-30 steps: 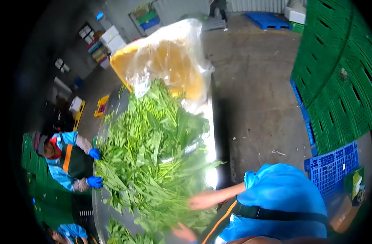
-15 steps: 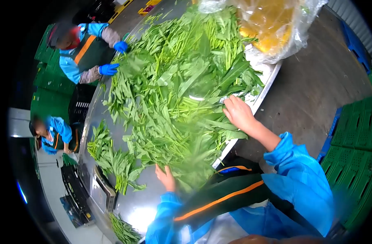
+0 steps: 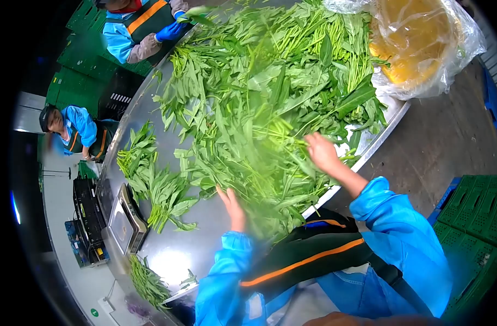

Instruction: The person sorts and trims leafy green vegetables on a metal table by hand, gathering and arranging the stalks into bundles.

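A wide heap of leafy greens that look like water spinach [image 3: 248, 146], with long pale stems, spreads over a metal table [image 3: 169, 252]. My left hand [image 3: 233, 207] rests at the heap's near left edge, thumb and fingers apart, touching the leaves. On the heap's right side, my right hand [image 3: 322, 152] has its fingers bent around some stems; the fingertips are partly hidden in the greens. Left of the heap lie smaller bunches [image 3: 169, 195] of the same greens.
A scale [image 3: 128, 220] stands at the table's left edge, with another bunch [image 3: 149, 282] below it. A clear plastic bag over a yellow container [image 3: 411, 49] sits at the far right. Green crates [image 3: 477, 217] stand at right. Two co-workers [image 3: 145, 27] are across the table.
My view has shifted, so the table sits differently in it. My right hand has closed on stems at the heap's right side. The far co-worker's gloved hands have lifted some leaves.
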The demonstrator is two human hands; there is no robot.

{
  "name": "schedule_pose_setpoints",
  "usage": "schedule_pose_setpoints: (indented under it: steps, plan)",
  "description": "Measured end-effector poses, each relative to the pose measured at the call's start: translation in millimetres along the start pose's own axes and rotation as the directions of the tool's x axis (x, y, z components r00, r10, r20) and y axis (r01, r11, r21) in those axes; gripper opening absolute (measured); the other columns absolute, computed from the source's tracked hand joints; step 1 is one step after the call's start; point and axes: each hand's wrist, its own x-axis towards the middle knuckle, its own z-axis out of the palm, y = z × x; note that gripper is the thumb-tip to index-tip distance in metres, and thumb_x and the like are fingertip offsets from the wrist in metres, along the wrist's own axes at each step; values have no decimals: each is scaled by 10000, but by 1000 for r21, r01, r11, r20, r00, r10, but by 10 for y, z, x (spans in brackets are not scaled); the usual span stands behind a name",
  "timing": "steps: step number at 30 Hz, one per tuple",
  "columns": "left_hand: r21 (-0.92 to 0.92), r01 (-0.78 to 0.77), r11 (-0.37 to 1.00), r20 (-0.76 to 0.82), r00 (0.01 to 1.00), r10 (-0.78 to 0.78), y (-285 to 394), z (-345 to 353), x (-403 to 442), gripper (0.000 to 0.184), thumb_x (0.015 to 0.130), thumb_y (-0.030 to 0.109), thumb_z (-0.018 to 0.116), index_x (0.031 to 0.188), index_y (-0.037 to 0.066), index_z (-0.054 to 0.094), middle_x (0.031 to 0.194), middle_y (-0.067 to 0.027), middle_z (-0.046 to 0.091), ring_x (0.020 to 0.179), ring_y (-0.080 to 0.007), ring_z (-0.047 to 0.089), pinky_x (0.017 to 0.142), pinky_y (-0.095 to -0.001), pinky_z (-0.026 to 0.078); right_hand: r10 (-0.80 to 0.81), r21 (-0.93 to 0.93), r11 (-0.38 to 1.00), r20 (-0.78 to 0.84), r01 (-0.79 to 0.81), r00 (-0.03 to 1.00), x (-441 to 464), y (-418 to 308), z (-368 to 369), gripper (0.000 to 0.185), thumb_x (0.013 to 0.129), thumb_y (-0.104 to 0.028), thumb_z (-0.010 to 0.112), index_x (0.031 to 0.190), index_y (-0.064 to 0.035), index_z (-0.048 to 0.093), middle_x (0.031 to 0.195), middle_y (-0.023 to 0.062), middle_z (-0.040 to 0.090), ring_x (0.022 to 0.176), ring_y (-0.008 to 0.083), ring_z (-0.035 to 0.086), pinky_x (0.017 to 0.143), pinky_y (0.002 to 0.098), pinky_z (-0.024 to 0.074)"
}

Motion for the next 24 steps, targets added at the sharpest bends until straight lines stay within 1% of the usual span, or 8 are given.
schedule_pose_setpoints:
  steps: [5,7,9,12,15,20,21,24]
  plan:
    - [-215,23,976,64,998,-9,-85,-112,95,686,977,445,360,1487,83,78,1503,-138,192,1352,-275,269,1109,-376,224,81,67,994,55,-84,995,-245,-524,659,318,808,-90,546,1124,-68,526,936,167,560,861,349,582,716,440,484]
    - [-100,-21,995,32,999,24,52,-107,80,699,970,460,375,1488,89,89,1503,-145,196,1351,-276,275,1107,-373,229,-85,155,984,-18,86,996,-296,-693,716,333,812,-97,524,1139,-40,501,985,211,557,858,406,576,706,484,471]
    - [-52,-5,999,14,1000,5,-35,-260,233,714,966,469,383,1485,75,93,1506,-148,189,1356,-272,270,1108,-369,226,20,267,962,155,-61,988,-273,-924,400,336,824,-132,519,1144,-32,490,1004,233,552,858,425,575,718,502,466]
    - [6,37,999,-29,999,-37,36,-389,278,693,970,357,434,1483,59,75,1493,-175,207,1350,-286,265,1094,-380,237,112,65,989,276,-135,955,-357,-633,235,338,854,-171,487,1164,-37,481,1028,228,546,859,423,574,735,502,468]
    - [109,23,994,-58,998,-16,-20,-537,302,703,956,326,475,1484,64,92,1505,-189,191,1364,-296,242,1105,-372,206,281,-103,957,110,-270,953,-346,-713,-723,326,885,-180,453,1197,-108,517,977,189,543,816,377,592,718,460,494]
    - [283,-110,953,31,994,106,-154,-373,543,765,892,257,542,1486,65,101,1496,-234,202,1355,-332,261,1104,-376,207,382,328,815,316,-478,869,-218,-412,-390,634,901,-485,485,1273,27,448,1101,312,576,992,424,590,861,434,467]
    - [298,-133,945,59,991,120,-121,-285,579,781,879,254,552,1486,66,99,1491,-239,212,1349,-336,274,1100,-377,216,334,362,857,155,-368,930,-230,-328,50,649,890,-487,506,1257,45,449,1061,313,594,985,415,595,858,442,468]
    - [261,-131,956,135,986,98,-164,-119,680,818,858,228,561,1481,32,67,1501,-232,184,1373,-327,226,1117,-360,182,247,387,850,303,-356,920,-29,-558,532,587,878,-396,598,1263,18,442,1074,231,617,989,341,606,876,392,463]
